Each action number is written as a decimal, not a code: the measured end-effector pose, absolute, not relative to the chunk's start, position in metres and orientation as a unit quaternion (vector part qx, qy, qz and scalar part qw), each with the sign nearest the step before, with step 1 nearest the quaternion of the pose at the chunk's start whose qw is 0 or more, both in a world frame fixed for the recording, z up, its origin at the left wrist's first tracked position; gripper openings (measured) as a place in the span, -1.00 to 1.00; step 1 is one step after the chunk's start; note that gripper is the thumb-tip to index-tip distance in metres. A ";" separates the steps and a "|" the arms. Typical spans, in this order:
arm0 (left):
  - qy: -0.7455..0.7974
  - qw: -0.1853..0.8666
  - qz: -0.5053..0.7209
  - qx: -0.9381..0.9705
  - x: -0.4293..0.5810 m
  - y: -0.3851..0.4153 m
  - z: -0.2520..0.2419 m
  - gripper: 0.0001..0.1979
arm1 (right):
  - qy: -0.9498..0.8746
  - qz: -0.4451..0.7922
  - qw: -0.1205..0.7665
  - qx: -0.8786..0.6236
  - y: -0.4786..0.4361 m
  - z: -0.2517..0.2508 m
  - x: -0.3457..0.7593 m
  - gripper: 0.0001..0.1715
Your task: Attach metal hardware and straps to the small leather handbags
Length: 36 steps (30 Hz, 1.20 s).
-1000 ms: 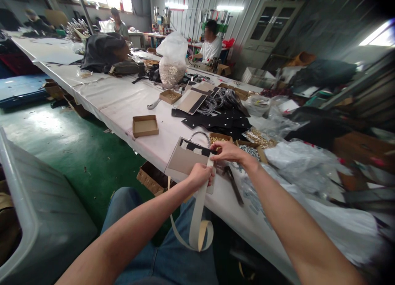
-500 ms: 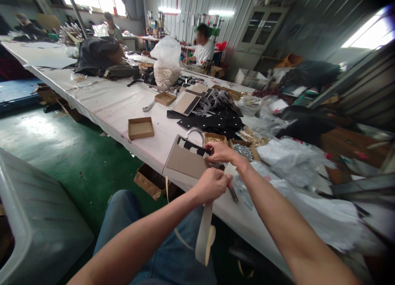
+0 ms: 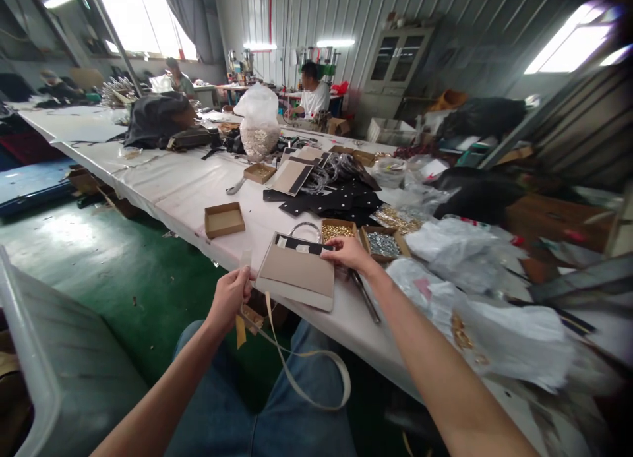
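Observation:
My left hand (image 3: 230, 297) is closed on a pale tape strip (image 3: 341, 384), just off the table edge. A short end sticks up above the fingers, and the rest hangs in a loop over my knees. A flat beige panel (image 3: 297, 275) lies at the table's front edge, with a black band (image 3: 291, 244) bearing white patches along its far side. Fingers of my right hand (image 3: 349, 254) pinch the panel's far right corner at this band. A clear ring-shaped coil (image 3: 305, 229) lies behind the panel. Beside my right wrist rests a long dark metal tool (image 3: 366, 299).
Cardboard trays hold gold pieces (image 3: 339, 230) and silver pieces (image 3: 383, 243) beyond my right hand. Another shallow cardboard tray (image 3: 225, 221) stands to the left. Black studded pieces (image 3: 341, 200) and plastic bags (image 3: 459, 252) cover the right side. A grey bin (image 3: 64, 351) stands at lower left.
My left hand has moved left from beside my right hand to the panel's left side, drawing the tape strip along. My right hand stays at the panel's far right corner.

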<state>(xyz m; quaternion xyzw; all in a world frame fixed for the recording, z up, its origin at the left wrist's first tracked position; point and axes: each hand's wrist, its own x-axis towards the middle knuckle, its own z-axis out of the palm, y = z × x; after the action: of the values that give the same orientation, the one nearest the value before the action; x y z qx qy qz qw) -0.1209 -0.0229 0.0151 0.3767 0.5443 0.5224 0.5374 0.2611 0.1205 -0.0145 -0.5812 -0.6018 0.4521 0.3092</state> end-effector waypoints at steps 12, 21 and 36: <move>0.533 0.536 0.554 0.349 -0.167 -0.004 0.003 -0.46 | -0.521 0.465 0.359 -0.619 0.109 -0.020 0.257 -0.37; 0.529 0.550 0.577 0.289 -0.183 -0.026 -0.003 -0.45 | -0.453 0.523 0.363 -0.624 0.102 -0.021 0.247 -0.49; 0.546 0.533 0.617 0.191 -0.236 -0.080 -0.023 -0.49 | -0.398 0.609 0.385 -0.568 0.098 -0.003 0.252 -0.54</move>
<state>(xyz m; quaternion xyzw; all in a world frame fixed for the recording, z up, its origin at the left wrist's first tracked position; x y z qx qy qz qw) -0.2359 -0.0803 -0.0225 0.1915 0.5457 0.6174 0.5333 0.2519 0.0978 -0.0031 -0.5684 -0.3976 0.6089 0.3847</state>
